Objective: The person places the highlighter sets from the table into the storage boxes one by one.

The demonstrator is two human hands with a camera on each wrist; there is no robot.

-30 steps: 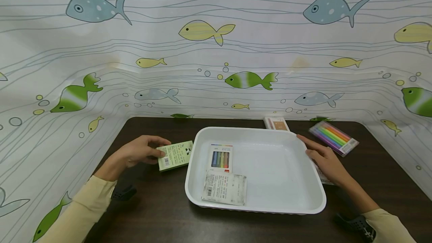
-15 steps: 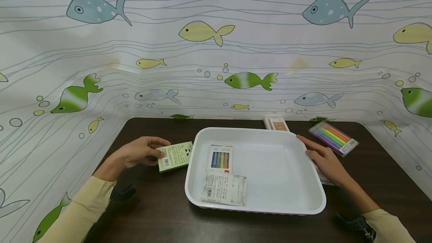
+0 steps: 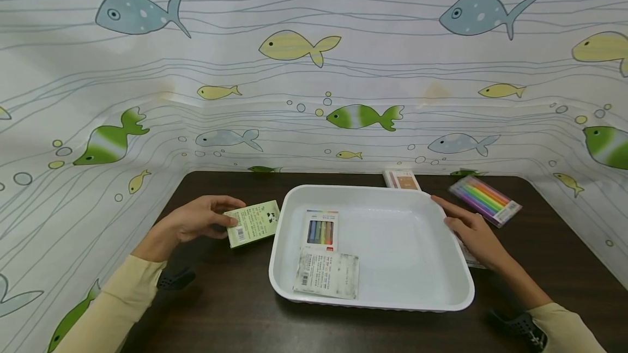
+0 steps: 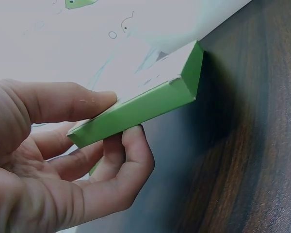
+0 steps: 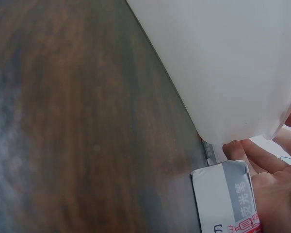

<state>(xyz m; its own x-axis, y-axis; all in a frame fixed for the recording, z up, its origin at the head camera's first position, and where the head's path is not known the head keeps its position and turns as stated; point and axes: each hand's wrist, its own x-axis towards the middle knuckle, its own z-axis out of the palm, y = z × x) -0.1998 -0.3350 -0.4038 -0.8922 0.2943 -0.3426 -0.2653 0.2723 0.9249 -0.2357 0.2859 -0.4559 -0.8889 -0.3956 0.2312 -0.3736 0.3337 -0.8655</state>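
Pinching green box (image 3: 253, 224), left hand (image 3: 202, 219) | pale, panda-printed, bright green sides, tilted | right hand (image 3: 473, 237) gripping white tray (image 3: 402, 249)

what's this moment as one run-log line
left hand: pinches flat green cardboard box; right hand: touches rectangular white plastic tray; in tray: smudged white carton, white pack with coloured sticks

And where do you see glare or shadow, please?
Head view: faint highlights in the white tray; left wrist: washed-out top on the green panda box, dark shadow on the wood-grain table; right wrist: pale glare at the left edge.
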